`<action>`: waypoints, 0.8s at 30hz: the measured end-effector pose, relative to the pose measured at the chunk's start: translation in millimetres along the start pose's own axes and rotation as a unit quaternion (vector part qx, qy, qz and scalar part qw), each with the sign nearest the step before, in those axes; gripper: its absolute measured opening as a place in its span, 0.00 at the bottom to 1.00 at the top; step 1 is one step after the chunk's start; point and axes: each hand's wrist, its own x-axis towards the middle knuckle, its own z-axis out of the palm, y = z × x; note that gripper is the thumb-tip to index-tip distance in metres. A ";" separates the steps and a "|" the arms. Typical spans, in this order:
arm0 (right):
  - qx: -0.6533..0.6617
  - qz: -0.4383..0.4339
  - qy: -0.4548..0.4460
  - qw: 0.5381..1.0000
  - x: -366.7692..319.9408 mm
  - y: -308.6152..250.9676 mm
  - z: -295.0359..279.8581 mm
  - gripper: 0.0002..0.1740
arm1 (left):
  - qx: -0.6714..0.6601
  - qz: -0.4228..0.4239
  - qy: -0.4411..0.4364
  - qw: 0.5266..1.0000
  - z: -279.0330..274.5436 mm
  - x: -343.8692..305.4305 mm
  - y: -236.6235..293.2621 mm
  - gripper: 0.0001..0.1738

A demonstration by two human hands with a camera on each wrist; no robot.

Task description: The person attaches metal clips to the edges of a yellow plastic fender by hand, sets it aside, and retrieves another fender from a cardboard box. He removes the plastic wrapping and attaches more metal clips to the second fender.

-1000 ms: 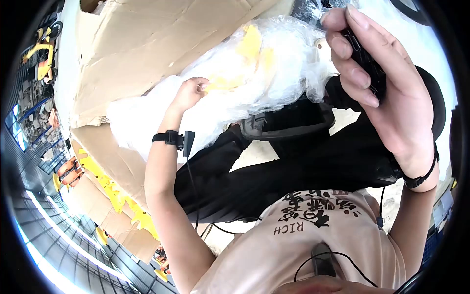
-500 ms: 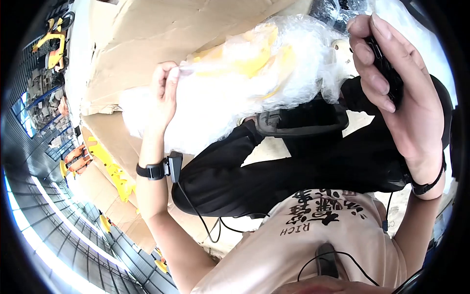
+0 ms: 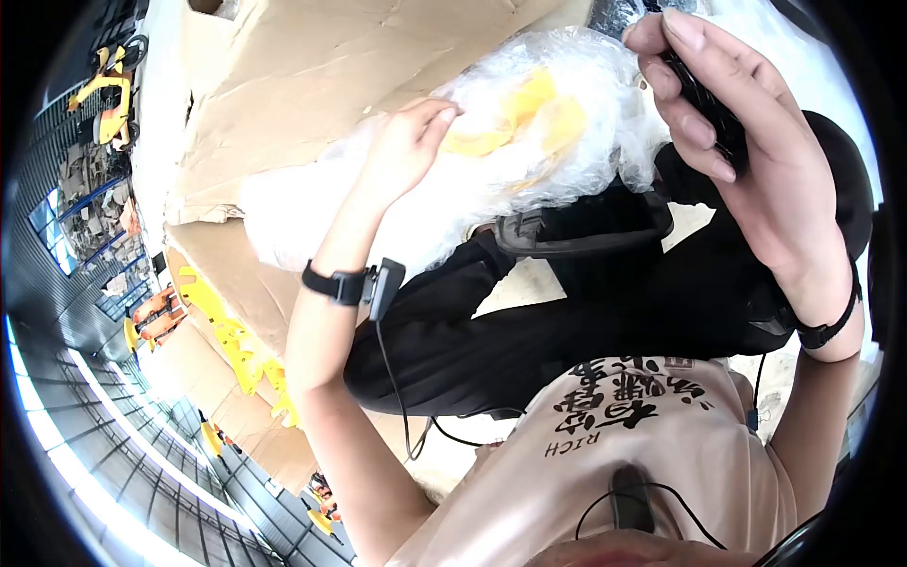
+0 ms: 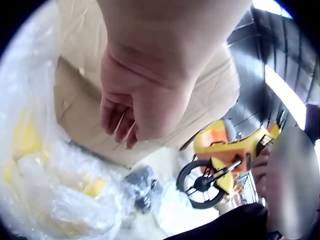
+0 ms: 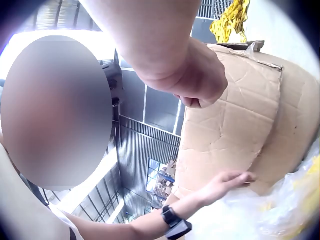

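In the head view my left hand point(image 3: 404, 156) is over a clear plastic-wrapped bundle point(image 3: 321, 203) with yellow parts point(image 3: 534, 104) inside. Its thumb and forefinger lie close together; the left wrist view shows curled fingers on this hand point(image 4: 145, 100), with nothing visible in them. To the right in the head view my right hand point(image 3: 765, 161) grips a slim black object point(image 3: 704, 109) between thumb and fingers. The right wrist view hides that object behind the hand point(image 5: 200, 80).
Large cardboard point(image 3: 274, 104) lies beside the wrapped bundle. A black open container point(image 3: 586, 227) stands near the legs. Yellow parts point(image 3: 236, 354) lie on cardboard at the left. A yellow wheeled machine point(image 4: 220, 160) shows in the left wrist view. A cable point(image 3: 402, 397) hangs from the left wrist camera.
My left hand has moved back to the right over the wrap after shifting left half a second ago. The right hand has moved slightly and keeps its grip on the black object.
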 end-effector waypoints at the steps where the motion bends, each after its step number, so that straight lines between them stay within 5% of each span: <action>1: 0.032 0.025 -0.006 0.999 -1.6 -4.4 -0.7 0.17 | 0.026 0.011 0.004 1.000 22.9 18.9 -13.9 0.16; 4: 0.109 0.098 -0.015 0.989 -5.2 -10.0 -2.6 0.16 | 0.140 -0.080 -0.012 0.987 70.5 75.6 -46.0 0.21; 7: 0.092 0.004 -0.003 0.996 0.9 7.9 -3.0 0.14 | 0.167 -0.144 0.010 0.975 107.8 111.1 -110.3 0.22; 8: -0.076 -0.058 0.019 0.995 -3.5 3.8 2.7 0.19 | 0.167 -0.137 0.008 0.976 114.7 113.2 -125.9 0.22; 10: -0.073 -0.051 0.024 0.996 -6.3 1.9 0.7 0.19 | 0.250 -0.138 -0.207 0.936 112.5 105.2 -132.9 0.24; 11: -0.072 -0.044 0.022 0.996 -6.2 1.9 0.1 0.19 | 0.251 -0.138 -0.209 0.935 108.1 101.9 -132.8 0.24; 13: -0.074 -0.040 0.028 0.996 -7.9 -1.9 0.0 0.20 | 0.161 -0.140 -0.148 0.966 81.9 89.0 -101.3 0.22; 16: -0.092 -0.063 -0.012 0.994 -10.3 -2.7 -3.8 0.19 | -0.072 -0.078 0.078 0.991 20.5 67.8 -18.0 0.15; 19: -0.102 -0.069 -0.013 0.992 -10.3 -5.3 -3.3 0.19 | -0.314 -0.013 0.190 0.930 -29.4 44.2 51.2 0.13; 21: -0.105 -0.073 -0.011 0.992 -10.9 -6.2 -2.7 0.19 | -0.307 0.046 0.228 0.923 -49.4 28.1 60.6 0.17; 24: -0.107 -0.075 -0.010 0.991 -10.5 -4.8 -2.1 0.19 | -0.432 0.251 0.291 0.816 -54.6 21.7 95.7 0.19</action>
